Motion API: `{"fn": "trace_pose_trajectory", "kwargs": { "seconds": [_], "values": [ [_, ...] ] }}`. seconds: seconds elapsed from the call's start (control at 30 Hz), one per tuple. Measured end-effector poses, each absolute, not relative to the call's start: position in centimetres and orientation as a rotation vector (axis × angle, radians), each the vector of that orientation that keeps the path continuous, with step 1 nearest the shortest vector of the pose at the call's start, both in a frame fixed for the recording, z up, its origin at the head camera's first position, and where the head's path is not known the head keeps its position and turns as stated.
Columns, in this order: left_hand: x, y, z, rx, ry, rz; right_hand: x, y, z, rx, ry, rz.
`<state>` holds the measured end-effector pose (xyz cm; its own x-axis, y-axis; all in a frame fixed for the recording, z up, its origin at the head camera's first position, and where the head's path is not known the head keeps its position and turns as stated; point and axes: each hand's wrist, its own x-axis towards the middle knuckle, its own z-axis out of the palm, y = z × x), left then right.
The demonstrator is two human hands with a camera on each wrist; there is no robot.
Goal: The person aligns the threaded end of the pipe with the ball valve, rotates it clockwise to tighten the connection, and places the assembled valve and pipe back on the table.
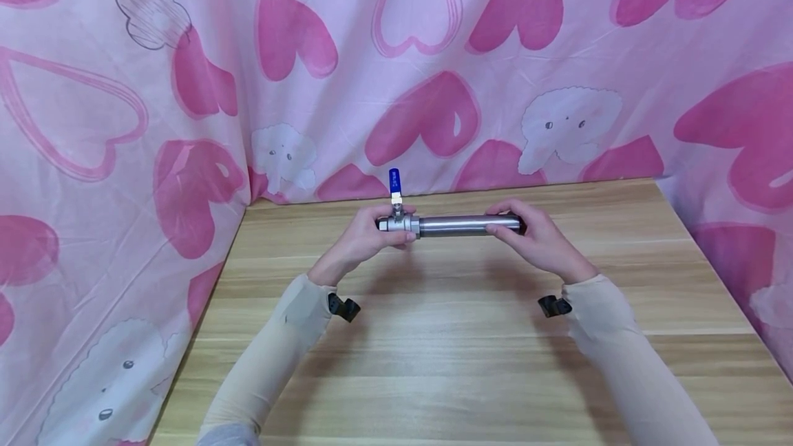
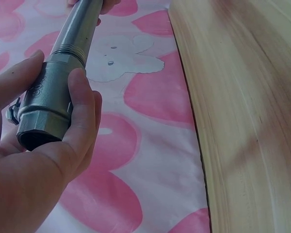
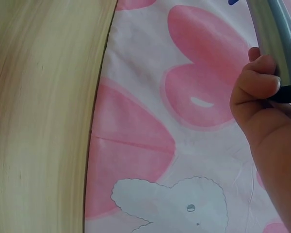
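A silver ball valve [image 1: 399, 224] with a blue lever handle [image 1: 394, 181] is joined to a straight metal pipe [image 1: 458, 226]. Both hands hold the joined piece level above the table. My left hand [image 1: 362, 236] grips the valve body, thumb on the near side, and the lever points up and away. Around the pipe's far right end curl the fingers of my right hand [image 1: 542, 236]. In the left wrist view, some thread of the pipe [image 2: 77, 39] shows where it enters the valve [image 2: 46, 97]. The right wrist view catches the pipe's dark open end.
Beneath the hands lies a wood-grain table [image 1: 446, 363], its back edge close to a pink heart-patterned curtain [image 1: 347, 109]. The curtain also hangs along the left and right sides. Dark wrist mounts [image 1: 343, 307] sit on both cream sleeves.
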<state>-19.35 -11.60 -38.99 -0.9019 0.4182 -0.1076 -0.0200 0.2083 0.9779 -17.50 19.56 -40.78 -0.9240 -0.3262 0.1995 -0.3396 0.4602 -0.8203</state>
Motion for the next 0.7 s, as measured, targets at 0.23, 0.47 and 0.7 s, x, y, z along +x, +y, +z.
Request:
{"fn": "trace_pose_trajectory", "kwargs": {
  "seconds": [0.23,0.47,0.7],
  "values": [
    [-19.35,-11.71,-38.98,0.392,2.157,1.727,-17.31,19.59,-40.58,0.634,-2.654,1.551],
    [-19.27,-11.79,-38.87,0.375,2.146,1.745,-17.33,19.72,-40.57,0.673,-2.620,1.555],
    [-19.33,-11.73,-38.76,0.378,2.151,1.751,-17.34,19.90,-40.45,0.695,-2.572,1.539]
  ]
}}
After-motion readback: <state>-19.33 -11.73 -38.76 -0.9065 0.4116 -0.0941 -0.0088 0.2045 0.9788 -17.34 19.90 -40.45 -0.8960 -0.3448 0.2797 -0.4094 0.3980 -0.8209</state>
